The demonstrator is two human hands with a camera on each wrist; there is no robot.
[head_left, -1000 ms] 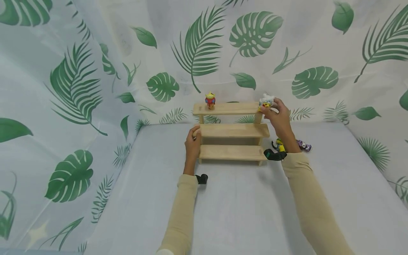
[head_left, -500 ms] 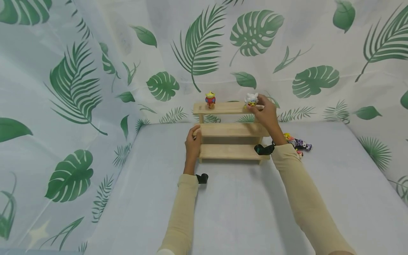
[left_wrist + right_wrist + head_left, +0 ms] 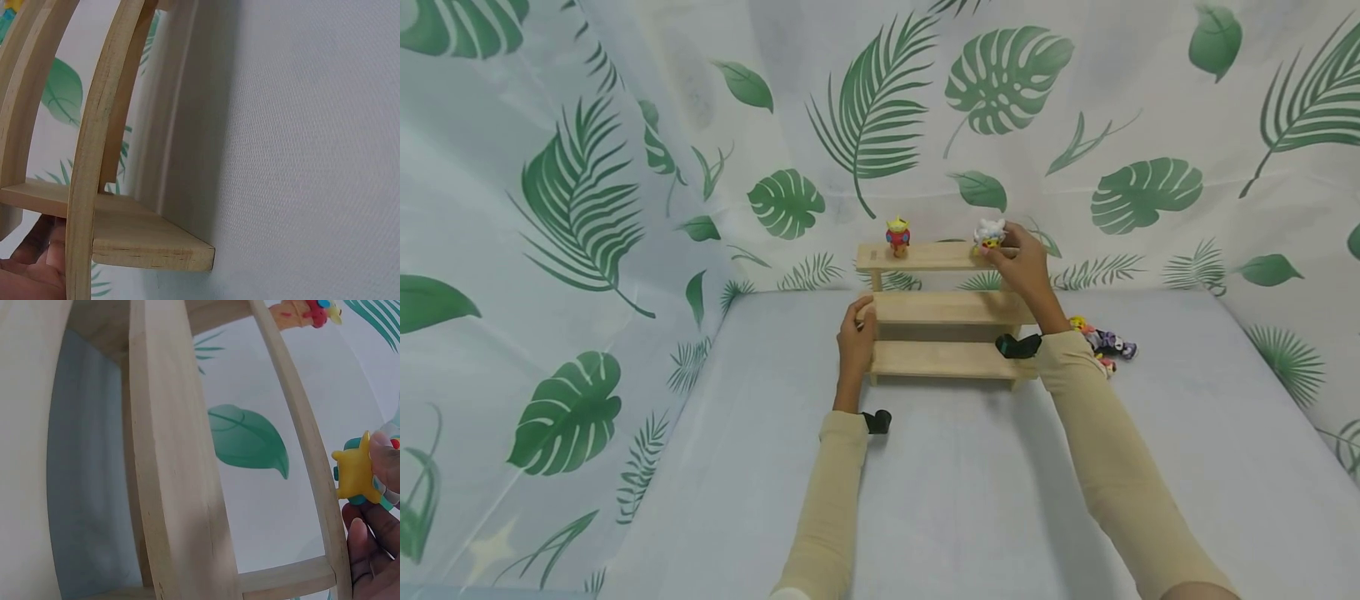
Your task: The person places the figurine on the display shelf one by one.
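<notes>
A three-tier wooden display shelf (image 3: 953,308) stands against the far wall. My left hand (image 3: 854,342) grips its left side at the middle tier; in the left wrist view the fingers (image 3: 56,247) curl by the side board, partly hidden behind a plank. At the right end of the top tier, my right hand (image 3: 1024,265) pinches a small toy figurine (image 3: 989,237) with a white fluffy top and yellow below. In the right wrist view the figurine's yellow body (image 3: 355,472) is between thumb and fingers, at the top plank's edge. A red and yellow-green figurine (image 3: 897,237) stands on the top tier's left.
Several more figurines (image 3: 1108,343) lie on the white-covered table (image 3: 955,483) to the right of the shelf, partly behind my right sleeve. A leaf-printed cloth wall (image 3: 880,108) rises right behind the shelf.
My right hand has moved left with the white-topped figurine, from beyond the top tier's right end to over that tier, then barely moved. My left hand has stayed on the shelf.
</notes>
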